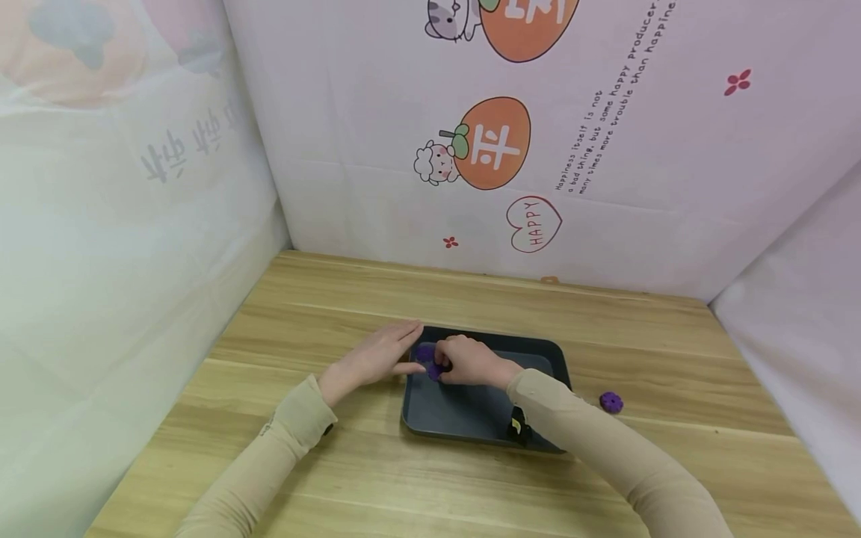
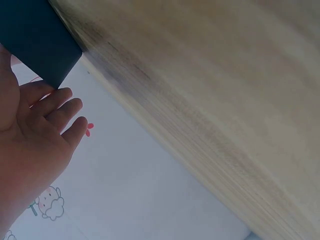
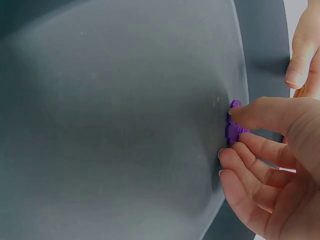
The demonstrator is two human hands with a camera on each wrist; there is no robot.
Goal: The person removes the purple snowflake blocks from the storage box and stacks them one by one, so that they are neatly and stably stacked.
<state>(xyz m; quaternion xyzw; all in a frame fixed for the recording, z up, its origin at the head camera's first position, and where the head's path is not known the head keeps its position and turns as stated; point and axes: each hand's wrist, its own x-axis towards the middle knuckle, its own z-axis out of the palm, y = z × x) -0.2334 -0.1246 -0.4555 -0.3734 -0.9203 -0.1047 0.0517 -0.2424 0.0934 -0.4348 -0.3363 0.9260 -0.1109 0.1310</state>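
A dark blue-grey tray (image 1: 457,411) lies on the wooden table. My right hand (image 1: 473,362) reaches into its left end and pinches a purple flower-shaped piece (image 3: 234,124) between thumb and forefinger, close to the tray's wall. Beside it in the tray's far left corner lies another purple piece (image 1: 425,351), partly covered in the head view. At the tray's left edge rests my left hand (image 1: 373,359), thumb and fingers spread apart. In the left wrist view its fingertips (image 2: 75,127) are near the tray's outer corner, and it holds nothing.
One more purple flower-shaped piece (image 1: 611,403) lies on the table (image 1: 323,314), right of the tray. A black strap with a yellow mark (image 1: 516,424) hangs by the right wrist. Printed white cloth (image 1: 363,149) encloses the table's back and sides.
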